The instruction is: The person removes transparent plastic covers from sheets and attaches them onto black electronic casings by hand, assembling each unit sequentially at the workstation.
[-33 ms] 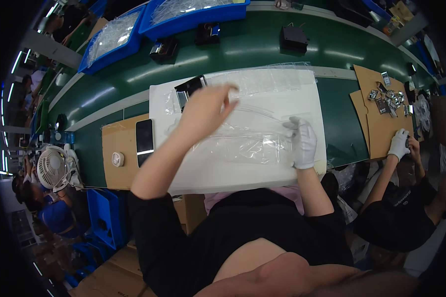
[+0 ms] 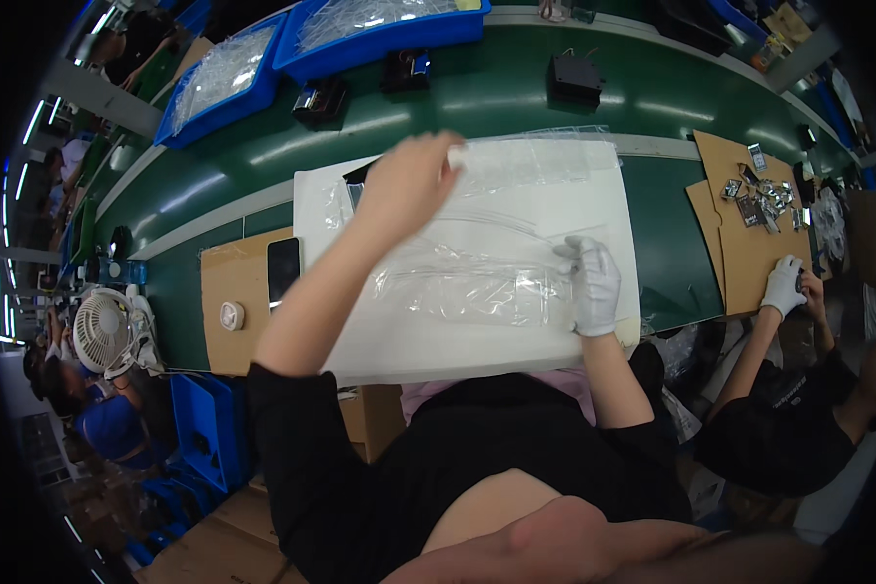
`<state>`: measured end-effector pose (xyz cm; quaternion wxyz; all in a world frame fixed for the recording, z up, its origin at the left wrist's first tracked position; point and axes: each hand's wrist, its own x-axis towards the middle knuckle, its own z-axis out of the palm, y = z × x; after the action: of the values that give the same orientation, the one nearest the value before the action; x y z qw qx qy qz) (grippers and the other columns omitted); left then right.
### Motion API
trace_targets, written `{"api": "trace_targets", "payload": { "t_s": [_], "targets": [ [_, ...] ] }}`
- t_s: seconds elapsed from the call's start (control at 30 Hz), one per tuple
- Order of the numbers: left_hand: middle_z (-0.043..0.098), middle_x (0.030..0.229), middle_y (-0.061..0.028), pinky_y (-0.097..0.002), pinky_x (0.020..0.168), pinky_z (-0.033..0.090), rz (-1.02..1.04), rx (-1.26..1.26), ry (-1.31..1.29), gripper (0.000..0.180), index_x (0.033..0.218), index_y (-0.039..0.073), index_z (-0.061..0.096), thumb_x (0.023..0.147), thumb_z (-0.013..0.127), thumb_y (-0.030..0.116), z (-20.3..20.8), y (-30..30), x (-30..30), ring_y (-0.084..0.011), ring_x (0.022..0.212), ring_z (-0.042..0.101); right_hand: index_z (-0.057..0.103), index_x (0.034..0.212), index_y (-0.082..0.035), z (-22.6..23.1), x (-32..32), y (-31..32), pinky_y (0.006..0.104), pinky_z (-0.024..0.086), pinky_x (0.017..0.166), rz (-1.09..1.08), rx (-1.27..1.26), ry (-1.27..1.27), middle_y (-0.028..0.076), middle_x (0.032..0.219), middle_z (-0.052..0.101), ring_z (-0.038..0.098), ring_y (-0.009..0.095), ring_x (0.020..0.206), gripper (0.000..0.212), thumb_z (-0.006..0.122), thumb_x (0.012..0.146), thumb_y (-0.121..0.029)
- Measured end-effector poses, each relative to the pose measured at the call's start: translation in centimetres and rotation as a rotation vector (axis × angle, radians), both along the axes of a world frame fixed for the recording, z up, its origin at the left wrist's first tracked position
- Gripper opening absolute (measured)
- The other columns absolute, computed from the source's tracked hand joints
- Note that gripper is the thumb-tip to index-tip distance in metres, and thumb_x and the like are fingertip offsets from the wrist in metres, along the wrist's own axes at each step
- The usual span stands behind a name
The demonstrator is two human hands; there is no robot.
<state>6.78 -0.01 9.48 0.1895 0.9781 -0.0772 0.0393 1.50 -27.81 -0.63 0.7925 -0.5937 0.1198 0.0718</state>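
Note:
My bare left hand [image 2: 409, 185] hovers over the upper left of a white padded work surface [image 2: 360, 355], fingers bent and blurred. A dark, shiny-edged piece [image 2: 356, 179] is mostly hidden behind it. My right hand [image 2: 594, 285], in a white glove, rests at the right side with fingers curled and tips drawn together. Anything pinched there is too small to make out. Clear plastic film pieces [image 2: 487, 297] lie between my hands, running up to the right fingertips. More clear film [image 2: 530, 164] is spread along the surface's far edge.
Blue bins [image 2: 389, 51] of clear film stand at the back left. Black devices [image 2: 574, 78] sit on the green bench. A phone [image 2: 283, 268] and a small white roundish item [image 2: 232, 314] lie on cardboard at left. Rightward, a co-worker's gloved hand [image 2: 784, 284] is by cardboard with small metallic parts.
My left hand has moved slightly up and away from me, covering more of the dark piece. The right hand has barely shifted.

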Motion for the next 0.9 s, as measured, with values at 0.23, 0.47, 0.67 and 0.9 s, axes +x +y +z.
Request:
{"api": "trace_targets", "payload": {
  "t_s": [0.23,0.47,0.67,0.9],
  "targets": [
    [0.065,0.119,-0.0121,-0.0389,0.084,0.052,0.099,0.804,-0.576,0.028,0.118,0.008,0.062,0.093,0.06,0.019,-12.4,15.2,16.5,-0.0281,0.111,0.064,0.058,0.102,-0.003,5.0,-1.3,-0.8,0.0217,0.048,0.064,0.302,0.111,-0.153,0.013,0.092,0.07,0.063,0.013,0.073,0.016,0.054,0.104,-0.018],
    [0.07,0.114,-0.0119,-0.0318,0.079,0.051,0.148,0.353,-0.276,0.028,0.114,0.006,0.067,0.099,0.058,0.027,-6.8,8.0,14.2,-0.024,0.096,0.068,0.062,0.103,-0.005,7.5,1.9,-1.9,0.0187,0.041,0.055,0.103,-0.075,-0.281,0.007,0.084,0.067,0.053,0.008,0.062,0.008,0.059,0.1,-0.011],
    [0.054,0.062,-0.0009,-0.0278,0.058,0.038,-0.06,-0.653,0.141,0.051,0.065,0.001,0.057,0.101,0.055,0.036,3.4,-0.3,6.6,-0.0121,0.058,0.043,0.066,0.095,-0.007,9.5,4.8,-0.8,0.0177,0.038,0.055,0.28,-0.057,-0.207,0.003,0.08,0.064,0.048,0.006,0.061,0.009,0.062,0.099,-0.013],
    [0.048,0.06,0.0022,-0.0271,0.056,0.033,-0.384,-0.808,0.367,0.046,0.064,0.001,0.055,0.099,0.055,0.03,1.9,-2.7,2.4,-0.0107,0.058,0.038,0.066,0.095,-0.005,11.0,4.2,1.8,0.0187,0.038,0.056,0.556,-0.068,-0.314,0.002,0.079,0.062,0.048,0.006,0.063,0.009,0.063,0.099,-0.013]
  ]
}}
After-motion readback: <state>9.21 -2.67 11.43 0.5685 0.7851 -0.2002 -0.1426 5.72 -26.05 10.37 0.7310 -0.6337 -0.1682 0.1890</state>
